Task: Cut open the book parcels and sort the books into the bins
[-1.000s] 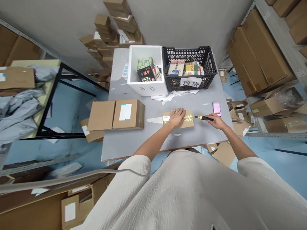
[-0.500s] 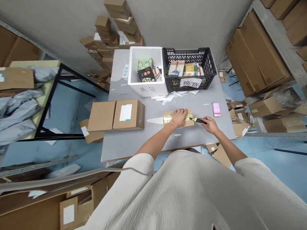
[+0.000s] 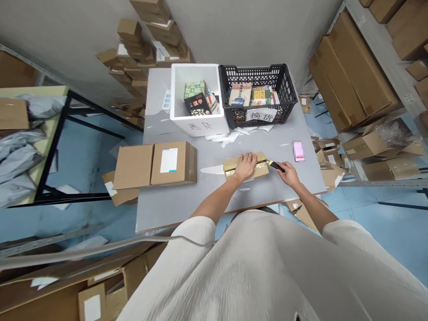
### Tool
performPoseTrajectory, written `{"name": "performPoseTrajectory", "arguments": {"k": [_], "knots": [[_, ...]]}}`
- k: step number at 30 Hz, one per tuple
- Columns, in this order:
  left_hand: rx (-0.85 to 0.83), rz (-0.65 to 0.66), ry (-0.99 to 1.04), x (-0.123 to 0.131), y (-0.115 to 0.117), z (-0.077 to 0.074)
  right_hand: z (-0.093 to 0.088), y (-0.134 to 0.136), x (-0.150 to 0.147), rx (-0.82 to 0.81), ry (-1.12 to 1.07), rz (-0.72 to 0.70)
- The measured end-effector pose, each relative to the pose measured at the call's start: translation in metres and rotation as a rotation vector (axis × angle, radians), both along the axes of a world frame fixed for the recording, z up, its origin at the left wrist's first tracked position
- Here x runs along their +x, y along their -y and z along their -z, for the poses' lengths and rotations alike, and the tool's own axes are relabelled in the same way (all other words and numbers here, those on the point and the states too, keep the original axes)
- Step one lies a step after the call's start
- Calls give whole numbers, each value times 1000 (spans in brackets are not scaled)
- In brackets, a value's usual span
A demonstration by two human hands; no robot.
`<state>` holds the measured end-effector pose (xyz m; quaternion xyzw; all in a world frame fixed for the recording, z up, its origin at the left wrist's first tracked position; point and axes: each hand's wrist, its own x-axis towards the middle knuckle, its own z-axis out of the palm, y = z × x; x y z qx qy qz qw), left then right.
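A small cardboard box (image 3: 230,166) with shiny tape on it lies in the front middle of the grey table (image 3: 167,205). My left hand (image 3: 245,166) rests on top of it, fingers stretched flat over the cardboard. At the box's right end is a utility knife (image 3: 277,166) with a black and yellow handle. My right hand (image 3: 289,174) is closed round that handle, and the blade points left, at the box's right edge. A dark line runs along the taped top, partly hidden by my left hand.
A white foam box (image 3: 195,119) and a black plastic crate (image 3: 257,117), both with books, stand at the back. Two larger cartons (image 3: 169,167) sit on the left. A phone-like pink item (image 3: 298,151) lies on the right. Paper scraps (image 3: 230,136) lie before the foam box.
The small box has tilted, showing more of its near side, and a dark line now shows along its top. The knife stays at its right end. The whole view has shifted slightly.
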<state>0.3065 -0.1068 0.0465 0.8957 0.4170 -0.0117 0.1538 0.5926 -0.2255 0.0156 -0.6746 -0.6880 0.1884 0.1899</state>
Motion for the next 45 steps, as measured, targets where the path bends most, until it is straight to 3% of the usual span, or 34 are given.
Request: {"name": "performPoseTrajectory", "arguments": {"k": [6,9,16,21,29,37,45], "knots": [[-20,-39,89,-2,3,4,-3,-6,14,0,-92,123],[-32,-25,163,-15,4,2,-4,-9,16,-16,-187,189],[-26,-23,139,-96,30,1,-3,-25,-21,-83,-522,257],[-34,-169,104,-134,52,9,0,-36,-46,-134,-654,205],[-47,-198,203,-130,40,20,0,-41,-58,-111,-713,245],[-63,-231,119,-125,41,32,0,-38,-66,-63,-718,297],[-30,-195,80,-119,24,22,-12,-41,-60,-34,-641,340]]}}
